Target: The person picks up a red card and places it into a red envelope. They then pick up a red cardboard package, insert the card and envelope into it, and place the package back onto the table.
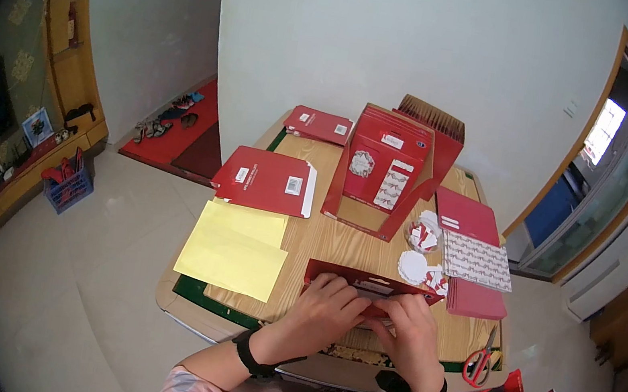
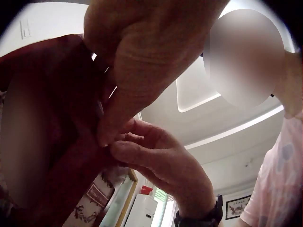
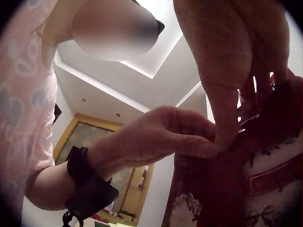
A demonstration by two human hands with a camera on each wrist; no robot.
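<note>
Both hands are on a red printed card piece (image 1: 319, 268) standing near the table's front edge. The left hand (image 1: 323, 311) grips its top edge from the left, fingers bent over it, and the right hand (image 1: 409, 328) does the same on the right. Thumbs and fingertips of the two hands come close together at the middle. In the right wrist view the left hand (image 3: 156, 135) pinches the red card (image 3: 213, 189), which shows white patterned panels. The left wrist view has the right hand (image 2: 163, 163) pinching the dark red edge too.
Behind stand upright red boxes (image 1: 391, 139). Red folded sheets (image 1: 268, 177) and yellow paper (image 1: 232, 253) lie left. To the right are white labels (image 1: 412, 266), a patterned sheet (image 1: 476, 261), red stacks (image 1: 475, 299) and scissors (image 1: 478, 365) near the edge.
</note>
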